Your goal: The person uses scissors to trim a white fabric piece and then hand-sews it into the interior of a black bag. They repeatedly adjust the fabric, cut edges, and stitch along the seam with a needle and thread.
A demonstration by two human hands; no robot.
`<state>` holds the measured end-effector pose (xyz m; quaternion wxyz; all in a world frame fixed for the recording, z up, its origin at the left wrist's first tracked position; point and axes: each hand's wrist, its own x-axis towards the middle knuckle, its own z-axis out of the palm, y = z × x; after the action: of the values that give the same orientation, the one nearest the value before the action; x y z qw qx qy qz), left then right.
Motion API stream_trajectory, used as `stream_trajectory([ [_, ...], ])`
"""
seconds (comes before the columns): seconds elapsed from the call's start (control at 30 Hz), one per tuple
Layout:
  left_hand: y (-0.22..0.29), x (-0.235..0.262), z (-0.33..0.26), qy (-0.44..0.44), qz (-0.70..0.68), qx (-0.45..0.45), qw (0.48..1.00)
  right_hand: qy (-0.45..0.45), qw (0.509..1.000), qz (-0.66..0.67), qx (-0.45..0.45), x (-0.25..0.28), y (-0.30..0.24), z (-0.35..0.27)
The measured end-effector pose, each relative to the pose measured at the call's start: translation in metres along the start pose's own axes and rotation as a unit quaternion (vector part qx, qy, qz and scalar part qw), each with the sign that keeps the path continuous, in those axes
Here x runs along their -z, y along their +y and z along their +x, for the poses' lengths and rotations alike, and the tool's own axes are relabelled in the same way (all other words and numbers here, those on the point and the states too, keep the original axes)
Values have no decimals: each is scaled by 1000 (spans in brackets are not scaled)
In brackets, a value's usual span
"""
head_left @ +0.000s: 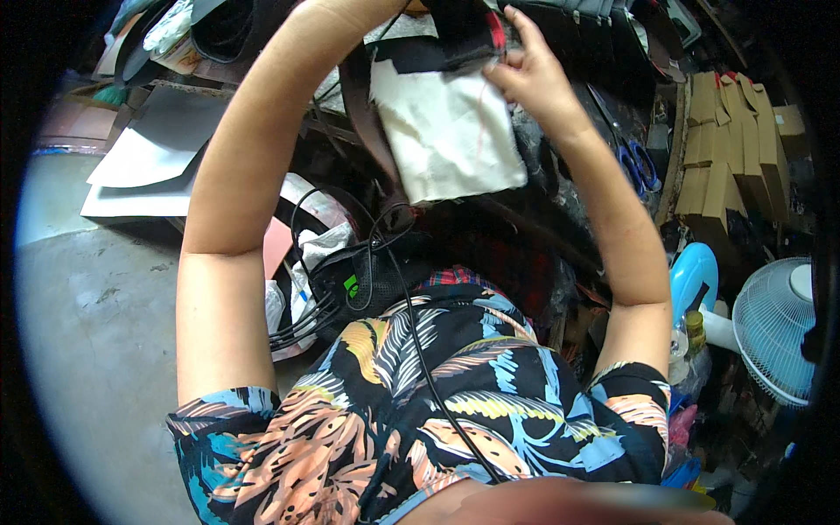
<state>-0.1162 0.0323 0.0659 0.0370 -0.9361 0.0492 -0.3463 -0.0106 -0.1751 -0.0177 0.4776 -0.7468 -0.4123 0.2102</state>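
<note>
A white cloth piece (451,136) hangs at the upper middle, its top edge joined to or overlapped by black material (464,39) with a red strip on its right side. My right hand (529,74) is at the right edge of this piece, thumb pressed at the border of white and black, index finger pointing upward along the red strip. My left forearm reaches up to the top edge of the picture, where the hand is cut off; what it holds is hidden. Blue-handled scissors (637,166) lie to the right, beside my right forearm.
White sheets (153,157) lie at the left above a grey floor (96,332). Black cables (376,241) loop over a dark mesh item and bags near my lap. Stacked brown cardboard boxes (726,149) and a blue fan (774,328) stand at the right.
</note>
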Motion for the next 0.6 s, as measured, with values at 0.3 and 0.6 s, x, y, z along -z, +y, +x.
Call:
stream_trajectory([
  [0.3,67,-38,-69,-136,-186,131,964,129,782,-486,369,-5,10,-9],
  [0.6,64,-42,-97,-141,-228,117,956,51,895,-366,250,-10,23,5],
])
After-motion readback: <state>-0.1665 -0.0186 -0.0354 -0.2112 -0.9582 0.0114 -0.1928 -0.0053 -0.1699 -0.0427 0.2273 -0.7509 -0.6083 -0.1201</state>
